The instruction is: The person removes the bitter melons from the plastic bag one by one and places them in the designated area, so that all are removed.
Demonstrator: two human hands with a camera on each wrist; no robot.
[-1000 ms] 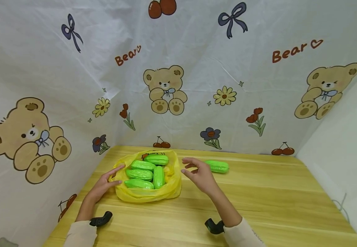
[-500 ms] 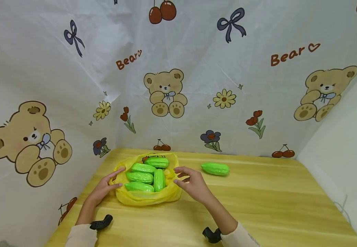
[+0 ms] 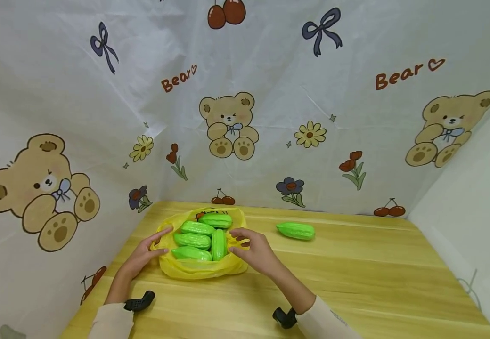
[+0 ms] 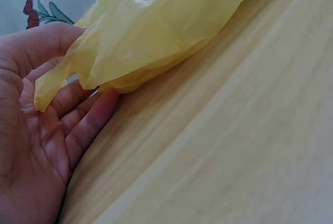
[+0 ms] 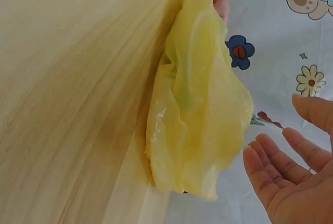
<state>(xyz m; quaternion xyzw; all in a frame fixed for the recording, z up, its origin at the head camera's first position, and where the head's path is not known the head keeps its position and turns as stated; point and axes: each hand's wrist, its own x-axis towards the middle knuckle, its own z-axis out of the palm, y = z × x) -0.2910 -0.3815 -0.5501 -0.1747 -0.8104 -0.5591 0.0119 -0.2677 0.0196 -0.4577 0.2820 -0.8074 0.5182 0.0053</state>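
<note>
A crinkled yellow plastic bag [image 3: 202, 270] sits on the table at the left in the head view, its mouth spread wide. Inside lie several glossy green bitter melons [image 3: 192, 241]. My left hand [image 3: 139, 259] is at the bag's left rim, thumb and fingers spread, with a flap of bag between them in the left wrist view. My right hand [image 3: 254, 250] hovers over the bag's right side, fingertips near the upright melon; its relaxed fingers [image 5: 281, 169] hold nothing in the right wrist view. One loose bitter melon [image 3: 296, 230] lies to the bag's right.
The wooden table [image 3: 368, 273] extends to the right of the bag. A white cloth [image 3: 270, 108] with printed bears and flowers hangs behind and along the left. A pale panel [image 3: 469, 202] borders the right, where a thin cord [image 3: 471, 287] shows.
My right hand has moved left, from beside the loose bitter melon to over the bag's right rim, uncovering that melon. My left hand stays at the left rim.
</note>
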